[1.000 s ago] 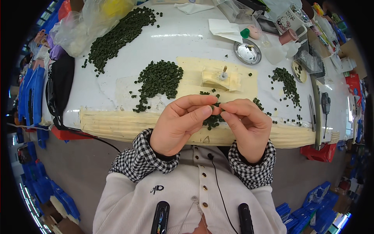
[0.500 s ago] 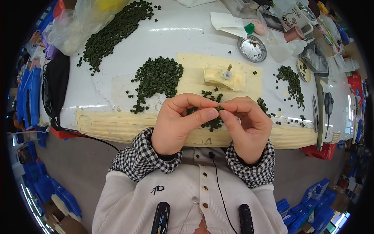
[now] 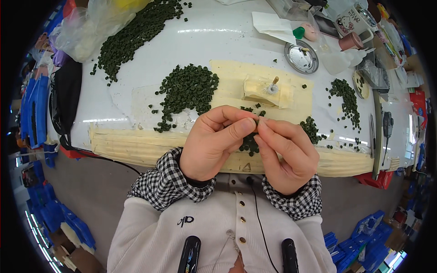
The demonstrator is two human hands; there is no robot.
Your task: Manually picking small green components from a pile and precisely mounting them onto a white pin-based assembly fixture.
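Note:
Over the table's front edge my hands meet fingertip to fingertip. The thumb and forefinger of my left hand point(image 3: 214, 141) are pinched on a small dark green part, mostly covered by the fingertips. My right hand point(image 3: 289, 152) is bent round with its fingertips against the same part. Beneath and behind my fingers lie more loose green parts point(image 3: 249, 144), partly hidden by my hands. Just beyond them stands a taped, cream-coloured block point(image 3: 255, 91) with a short brownish peg point(image 3: 275, 81) upright in a pale ring.
A heap of green parts point(image 3: 189, 88) lies left of the block, with a larger pile point(image 3: 132, 38) behind it. Smaller piles point(image 3: 345, 98) are at the right. A round metal dish point(image 3: 301, 57), a white mug point(image 3: 350, 22) and tweezers point(image 3: 372, 132) also lie to the right.
My right fingers have shifted, with the thumb drawn lower and away from the forefinger. My left hand keeps its pinch. The whole view has moved slightly.

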